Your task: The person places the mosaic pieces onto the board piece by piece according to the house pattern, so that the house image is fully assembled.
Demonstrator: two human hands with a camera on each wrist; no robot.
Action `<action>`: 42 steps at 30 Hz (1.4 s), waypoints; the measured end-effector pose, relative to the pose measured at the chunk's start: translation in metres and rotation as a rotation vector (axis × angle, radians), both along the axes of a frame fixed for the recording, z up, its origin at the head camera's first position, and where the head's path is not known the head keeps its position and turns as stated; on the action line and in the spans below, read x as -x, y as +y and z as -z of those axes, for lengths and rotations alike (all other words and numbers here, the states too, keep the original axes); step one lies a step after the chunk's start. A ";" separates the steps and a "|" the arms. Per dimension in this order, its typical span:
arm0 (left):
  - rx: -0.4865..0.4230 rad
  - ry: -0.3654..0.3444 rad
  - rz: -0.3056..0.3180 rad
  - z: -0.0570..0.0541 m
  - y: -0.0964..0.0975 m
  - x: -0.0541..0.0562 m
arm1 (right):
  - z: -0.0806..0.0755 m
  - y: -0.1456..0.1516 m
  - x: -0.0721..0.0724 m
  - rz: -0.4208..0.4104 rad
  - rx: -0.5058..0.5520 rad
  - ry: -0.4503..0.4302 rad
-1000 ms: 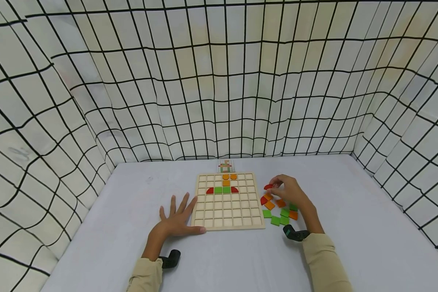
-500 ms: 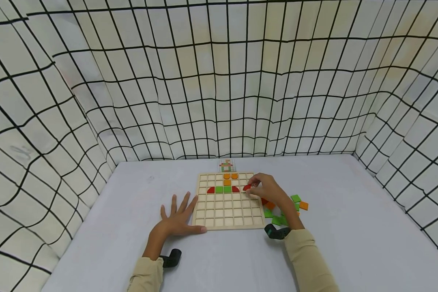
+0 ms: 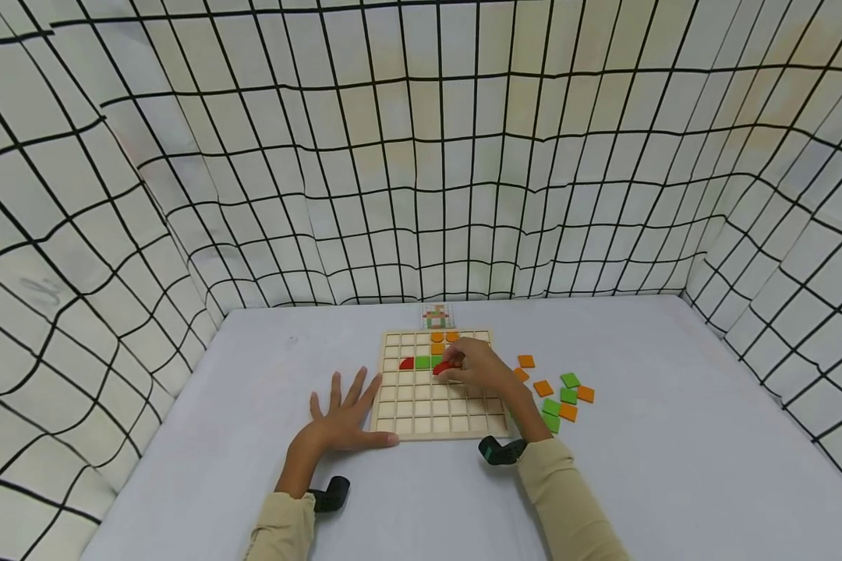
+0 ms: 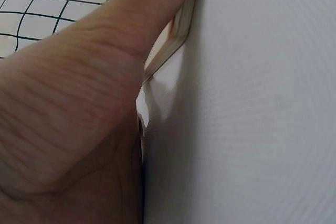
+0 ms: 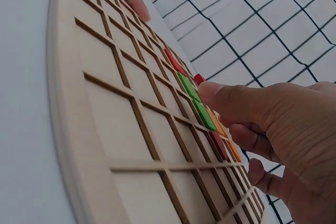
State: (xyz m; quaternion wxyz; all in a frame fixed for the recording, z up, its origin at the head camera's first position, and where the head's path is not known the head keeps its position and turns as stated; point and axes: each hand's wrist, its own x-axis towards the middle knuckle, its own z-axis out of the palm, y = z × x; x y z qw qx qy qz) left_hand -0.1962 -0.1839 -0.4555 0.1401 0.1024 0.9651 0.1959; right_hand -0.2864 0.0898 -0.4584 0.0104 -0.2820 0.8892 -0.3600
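A square wooden grid board lies on the table. My left hand rests with spread fingers along its left side, the thumb at the front edge; the left wrist view shows this thumb against the board's corner. Between thumb and fingers, my right hand pinches a red round-edged tile above the board. In the right wrist view this tile peeks out past the thumb, over seated green tiles. Another red tile and several orange pieces sit in the grid. My right hand partly covers the row.
Loose orange tiles and green tiles lie scattered right of the board. A small pattern card is behind it. Black netting over white walls encloses the back and sides of the white table.
My right hand has travelled left from the loose tiles to over the board, carrying the red tile. My left hand stays in place.
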 end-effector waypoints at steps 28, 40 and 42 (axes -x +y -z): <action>0.017 -0.006 0.008 -0.002 -0.001 0.001 | 0.006 -0.079 -0.017 0.090 -0.044 0.072; 0.011 -0.020 0.013 0.000 0.000 0.001 | 0.010 -0.090 -0.021 0.139 -0.093 0.127; 0.018 -0.013 0.009 -0.001 0.000 0.001 | 0.011 -0.091 -0.020 0.141 -0.102 0.130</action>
